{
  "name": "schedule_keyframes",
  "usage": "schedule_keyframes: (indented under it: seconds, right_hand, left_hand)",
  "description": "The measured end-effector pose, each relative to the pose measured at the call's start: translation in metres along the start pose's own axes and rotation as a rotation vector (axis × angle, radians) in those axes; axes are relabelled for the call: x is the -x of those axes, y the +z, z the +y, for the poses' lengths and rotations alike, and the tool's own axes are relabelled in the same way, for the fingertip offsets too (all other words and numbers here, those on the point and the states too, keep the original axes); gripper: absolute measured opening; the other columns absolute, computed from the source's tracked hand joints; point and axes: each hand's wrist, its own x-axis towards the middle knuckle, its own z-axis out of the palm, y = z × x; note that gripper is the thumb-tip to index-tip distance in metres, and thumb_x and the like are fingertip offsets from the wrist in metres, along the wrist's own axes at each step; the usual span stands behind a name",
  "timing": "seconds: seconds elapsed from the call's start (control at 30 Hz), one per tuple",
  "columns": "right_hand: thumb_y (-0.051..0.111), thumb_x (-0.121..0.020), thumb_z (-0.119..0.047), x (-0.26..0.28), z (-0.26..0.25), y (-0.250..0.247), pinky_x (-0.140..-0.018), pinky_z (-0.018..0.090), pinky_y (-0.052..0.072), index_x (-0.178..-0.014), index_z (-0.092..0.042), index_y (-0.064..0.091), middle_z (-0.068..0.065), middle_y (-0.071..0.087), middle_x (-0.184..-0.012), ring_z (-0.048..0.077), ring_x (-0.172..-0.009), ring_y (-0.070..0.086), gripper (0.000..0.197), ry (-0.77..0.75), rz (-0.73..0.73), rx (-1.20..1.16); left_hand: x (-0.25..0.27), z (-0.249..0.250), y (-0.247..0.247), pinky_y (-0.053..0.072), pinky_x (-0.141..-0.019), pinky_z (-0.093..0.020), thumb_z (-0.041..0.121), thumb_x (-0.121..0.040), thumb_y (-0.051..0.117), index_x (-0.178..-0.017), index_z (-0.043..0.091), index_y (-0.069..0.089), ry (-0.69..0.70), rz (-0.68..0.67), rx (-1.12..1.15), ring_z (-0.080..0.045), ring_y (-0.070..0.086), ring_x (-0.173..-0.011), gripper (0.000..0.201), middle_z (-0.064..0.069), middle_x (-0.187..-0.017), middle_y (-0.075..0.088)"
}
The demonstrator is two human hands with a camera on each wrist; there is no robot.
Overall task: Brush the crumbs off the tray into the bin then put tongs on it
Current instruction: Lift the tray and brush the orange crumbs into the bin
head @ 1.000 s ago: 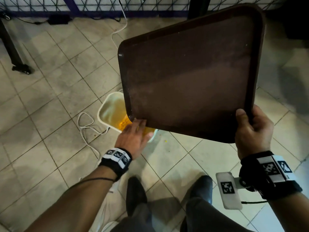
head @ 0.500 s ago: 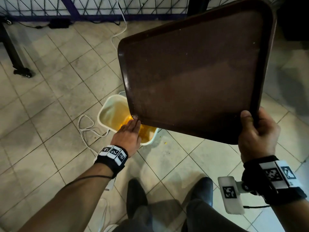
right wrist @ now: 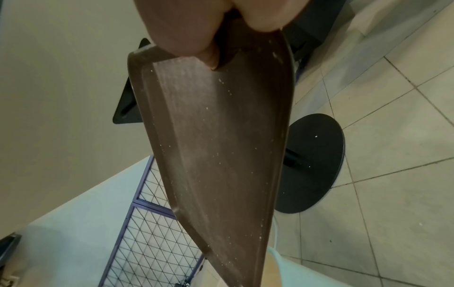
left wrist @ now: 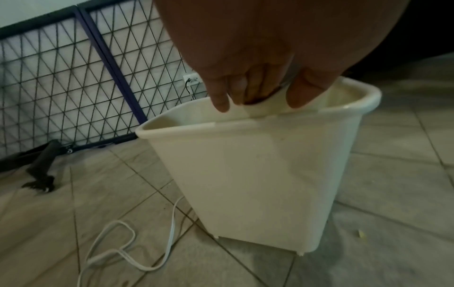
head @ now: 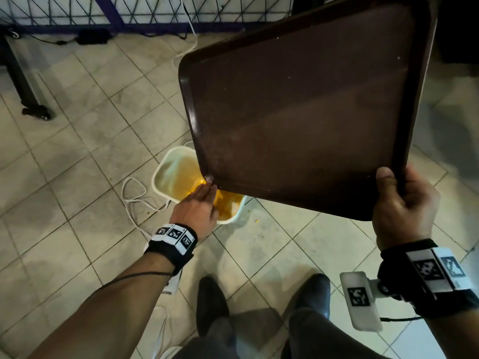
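Tilting the tray (head: pixel 298 120) over the bin (head: pixel 166 172), you are pinching its near corner in your right hand (head: pixel 404 206) while your left hand (head: pixel 197 211), fingers straight, is sweeping its lowest corner. Specks are remaining; tongs are not in view.

I see a tiled floor (head: pixel 77 156) with a white cable (head: pixel 134 195) looped on it. Behind runs a wire mesh fence (head: pixel 77 9). A black round pedestal base (right wrist: pixel 317 161) stands on the tiles, near a black caster leg (head: pixel 28 99).
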Motion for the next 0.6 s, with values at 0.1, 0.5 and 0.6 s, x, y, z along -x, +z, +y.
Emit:
schedule_keyframes:
  seconds: [0.1,0.5,0.6]
  right_hand:
    - [0.049,-0.100,-0.017,0.001,0.001,-0.003,-0.073,0.015,0.049,-0.098,-0.033,0.065,0.000,0.063,-0.095,0.015,-0.090,0.059,0.022,0.001,-0.002,0.016]
    - [0.054,-0.098,-0.017,0.003,-0.005,0.001,-0.073,0.020,0.049,-0.090,-0.040,0.072,-0.021,0.068,-0.079,0.006,-0.081,0.059,0.031,0.019,0.010,-0.043]
    - [0.053,-0.098,-0.019,0.002,-0.005,0.001,-0.073,0.022,0.051,-0.092,-0.035,0.071,-0.015,0.068,-0.083,0.011,-0.085,0.061,0.026,0.030,0.039,-0.052]
  left_hand:
    - [0.000,-0.005,-0.015,0.049,-0.092,-0.047,0.021,-0.091,0.057,-0.142,0.012,0.046,-0.011,0.246,0.105,-0.035,0.052,-0.126,0.053,-0.012,-0.148,0.045]
    - [-0.043,-0.026,-0.014,0.007,-0.121,-0.044,0.031,-0.091,0.043,-0.154,0.015,-0.009,-0.073,0.014,-0.155,-0.026,-0.010,-0.149,0.083,-0.004,-0.160,-0.022]
    - [-0.016,-0.017,0.013,0.009,-0.120,-0.046,0.032,-0.093,0.042,-0.155,0.013,-0.001,-0.006,-0.064,-0.184,-0.027,-0.003,-0.149,0.077,-0.005,-0.162,-0.011]
